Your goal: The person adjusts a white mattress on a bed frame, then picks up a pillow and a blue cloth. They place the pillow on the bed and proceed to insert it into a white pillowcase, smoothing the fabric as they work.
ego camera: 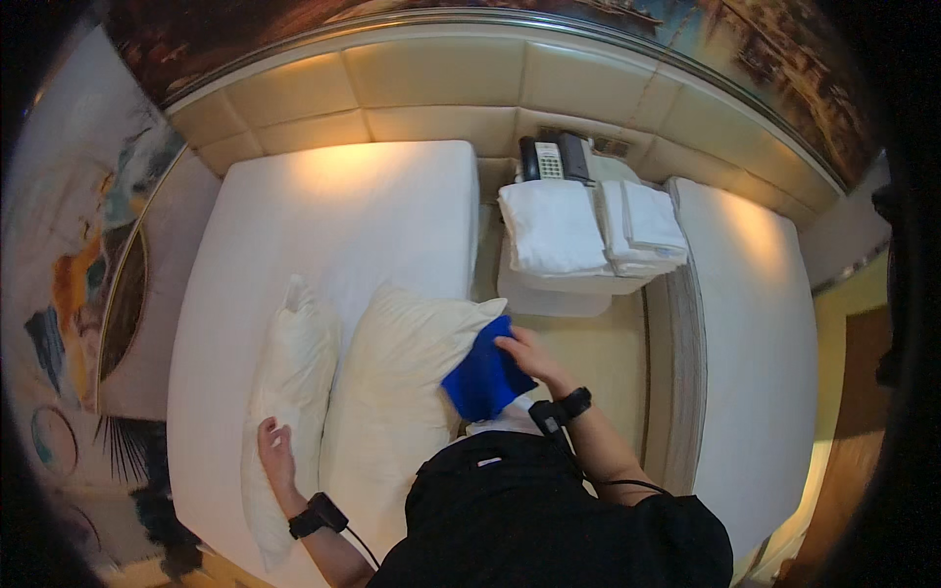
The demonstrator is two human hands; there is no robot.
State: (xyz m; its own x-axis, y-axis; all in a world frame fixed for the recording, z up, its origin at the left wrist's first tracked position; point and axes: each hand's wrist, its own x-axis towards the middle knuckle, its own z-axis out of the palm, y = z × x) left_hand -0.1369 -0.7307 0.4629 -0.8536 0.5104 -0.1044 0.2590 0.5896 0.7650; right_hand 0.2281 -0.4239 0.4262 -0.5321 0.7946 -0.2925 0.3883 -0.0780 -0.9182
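Note:
My right hand [527,354] grips a blue cloth [481,371] by its upper right part; the cloth hangs beside a corner of a cream pillow [390,367]. My left hand [278,454] is over a second, narrower-looking pillow [294,367] at the left, with its fingers partly curled and nothing seen in them. Whether it touches that pillow is not plain. Both pillows lie on a bed with a white sheet [353,213]. Something white shows partly under the cloth, mostly hidden by it and my clothing.
Folded white towels [555,228] are stacked on a nightstand between two beds, by a telephone [548,160] and a dark object. The second bed [750,331] stands at the right. A padded headboard [434,73] spans the wall. Cables run from bands on both wrists.

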